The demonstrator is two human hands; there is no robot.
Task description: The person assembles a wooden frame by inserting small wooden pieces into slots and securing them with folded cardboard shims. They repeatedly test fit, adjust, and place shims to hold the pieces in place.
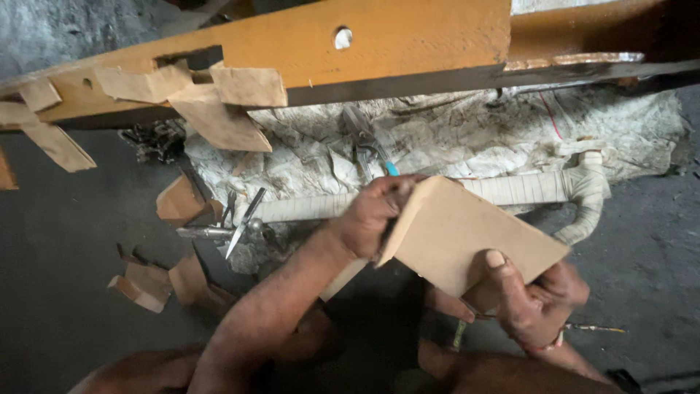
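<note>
Both my hands hold one brown cardboard sheet (459,233) in the middle of the view. My left hand (375,211) grips its upper left edge, where the sheet folds down into a flap. My right hand (529,299) clamps the lower right corner, thumb on top. Behind the sheet runs a white wrapped pipe (525,188) that bends down at the right.
A long orange metal beam (292,44) crosses the top, with torn brown paper pieces (219,102) stuck to it. Scissors (244,222) and metal tools lie on a dirty white cloth (452,138). Cardboard scraps (149,281) sit on the dark floor at the left.
</note>
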